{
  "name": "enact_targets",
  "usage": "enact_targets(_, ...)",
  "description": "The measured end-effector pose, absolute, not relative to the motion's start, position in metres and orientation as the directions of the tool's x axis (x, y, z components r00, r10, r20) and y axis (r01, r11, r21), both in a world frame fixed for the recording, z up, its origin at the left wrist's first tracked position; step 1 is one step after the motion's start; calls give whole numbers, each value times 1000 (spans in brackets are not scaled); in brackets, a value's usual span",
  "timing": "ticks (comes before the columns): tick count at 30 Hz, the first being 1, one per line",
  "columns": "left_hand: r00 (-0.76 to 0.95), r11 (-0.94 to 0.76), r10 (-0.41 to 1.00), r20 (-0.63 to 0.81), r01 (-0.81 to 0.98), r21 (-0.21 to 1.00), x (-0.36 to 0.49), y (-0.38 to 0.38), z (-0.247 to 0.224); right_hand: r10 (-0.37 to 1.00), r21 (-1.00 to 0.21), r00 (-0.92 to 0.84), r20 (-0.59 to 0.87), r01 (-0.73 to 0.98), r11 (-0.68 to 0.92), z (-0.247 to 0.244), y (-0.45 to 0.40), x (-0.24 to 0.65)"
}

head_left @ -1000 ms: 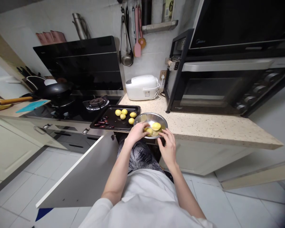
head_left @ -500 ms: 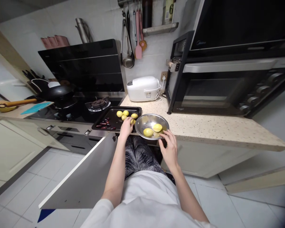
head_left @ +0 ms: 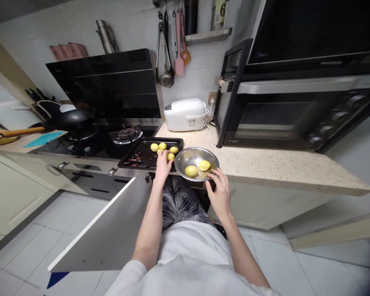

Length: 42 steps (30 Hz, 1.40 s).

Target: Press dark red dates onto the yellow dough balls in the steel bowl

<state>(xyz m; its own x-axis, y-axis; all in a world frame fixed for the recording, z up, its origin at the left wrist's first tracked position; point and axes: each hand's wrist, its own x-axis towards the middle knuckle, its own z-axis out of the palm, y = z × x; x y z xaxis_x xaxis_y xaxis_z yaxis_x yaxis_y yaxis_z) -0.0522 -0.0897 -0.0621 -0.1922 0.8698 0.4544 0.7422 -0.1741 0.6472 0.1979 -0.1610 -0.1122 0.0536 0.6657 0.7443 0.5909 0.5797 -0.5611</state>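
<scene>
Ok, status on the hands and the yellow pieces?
Left hand at yellow pieces on black tray, grip unclear. Right hand spread at rim of metal bowl. Two yellow pieces inside bowl. Left hand partly hides tray pieces.

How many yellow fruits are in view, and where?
7. Two yellow fruits lie in the metal bowl; five more are on the black tray, one partly behind the left hand. The hand could hide others.

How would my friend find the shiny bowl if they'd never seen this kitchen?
Find the big black oven with knobs on the right, then the white appliance left of it. Near the counter's front edge, the bowl sits just right of the black tray. It's round and silver with two yellow fruits inside; the tray is rectangular.
</scene>
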Motion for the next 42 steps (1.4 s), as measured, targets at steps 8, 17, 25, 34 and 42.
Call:
enact_targets(8, 65, -425, 845, 530, 683, 595, -25, -113, -28, 664, -560, 50, 746, 587, 585, -110, -162, 197)
enact_targets(17, 202, -297, 926, 319, 911, 285, -6, -113, -24, 666, -558, 45, 745, 590, 584, -111, -161, 198)
enact_targets(25, 259, -337, 922, 288, 902, 269, -5, -106, -25, 667, -559, 42, 744, 587, 585, -111, -162, 197)
enact_targets(34, 299, -378, 915, 271, 869, 319, -4, -108, -30, 669, -560, 41, 742, 587, 585, -112, -162, 198)
enact_targets(42, 413, -503, 862, 293, 765, 401, -8, -105, -42, 671, -560, 40, 740, 590, 582, -111, -162, 198)
